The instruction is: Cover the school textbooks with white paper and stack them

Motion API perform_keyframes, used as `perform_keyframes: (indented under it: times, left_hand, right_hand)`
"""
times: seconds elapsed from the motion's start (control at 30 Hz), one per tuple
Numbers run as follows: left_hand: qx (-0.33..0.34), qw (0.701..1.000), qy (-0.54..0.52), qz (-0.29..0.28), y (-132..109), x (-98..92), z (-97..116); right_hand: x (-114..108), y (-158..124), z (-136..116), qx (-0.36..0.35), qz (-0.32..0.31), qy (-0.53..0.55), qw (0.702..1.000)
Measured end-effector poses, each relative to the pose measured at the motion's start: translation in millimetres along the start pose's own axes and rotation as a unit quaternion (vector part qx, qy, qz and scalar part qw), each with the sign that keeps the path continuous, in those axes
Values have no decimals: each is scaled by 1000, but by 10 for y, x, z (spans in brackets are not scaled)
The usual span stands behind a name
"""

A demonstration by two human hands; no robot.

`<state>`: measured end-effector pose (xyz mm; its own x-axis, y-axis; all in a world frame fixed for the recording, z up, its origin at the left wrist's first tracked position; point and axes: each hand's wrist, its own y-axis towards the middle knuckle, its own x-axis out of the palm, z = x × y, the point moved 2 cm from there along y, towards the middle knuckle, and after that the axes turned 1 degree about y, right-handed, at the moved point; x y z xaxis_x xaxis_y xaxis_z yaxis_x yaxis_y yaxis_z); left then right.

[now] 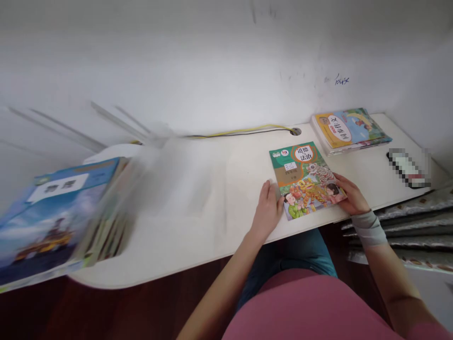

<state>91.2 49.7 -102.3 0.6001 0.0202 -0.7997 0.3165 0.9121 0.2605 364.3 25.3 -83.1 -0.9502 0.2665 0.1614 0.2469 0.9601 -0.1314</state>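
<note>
A green and orange textbook [300, 182] with lion-dance figures and children on its cover lies at the table's front edge, face up and slightly turned. Along its lower left edge, my left hand [268, 207] grips it, the fingertips at the border. My right hand [350, 194] holds the lower right edge, thumb on the cover and the other fingers partly hidden. A grey band or cuff wraps the right wrist.
Behind on the right sits a stack of yellow and blue textbooks [348, 130]; nearer is a pixelated phone-like object [408, 167]. A blurred stack of blue-covered books [63, 208] stands far left. Yellow and black cables [240, 133] run along the wall into a hole in the white table [177, 245].
</note>
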Motion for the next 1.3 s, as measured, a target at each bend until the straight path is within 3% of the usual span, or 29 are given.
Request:
perform_keyframes:
  times: [0.07,0.17,0.3,0.6,0.73,0.8,0.9,1.0,1.13,1.3]
  left_hand:
    - [26,999,31,-1,-46,36,-35]
    - [71,995,66,-11,-45,33,-21]
    - [91,990,108,-15,-24,-3,13]
    - [99,980,167,-32,-24,12,50]
    - [98,982,156,-32,-27,12,33]
    - [105,982,151,-32,-29,7,38]
    - [111,983,144,-36,-28,-1,82]
    - [108,985,125,-42,-28,-37,159]
    - [98,990,99,-36,-83,-187,186]
    - [-20,985,170,-15,-286,-477,-189]
  right_hand:
    - [-80,8,-3,-67,40,-108,991]
    - [-145,41,-24,-154,50,-285,945]
    - [-137,126,7,-146,-14,-389,909]
    - [-48,125,14,-146,-36,-413,898]
    - [-32,36,-115,-148,-42,-405,901]
    - [21,-48,-253,-166,-68,-378,908]
    - [215,-173,-441,-190,-167,-342,905]
    - [519,-233,-470,-233,-248,-368,865]
    - [943,-245,-297,-311,-251,-457,795]
    - [1349,-324,-123,-357,-250,-560,704]
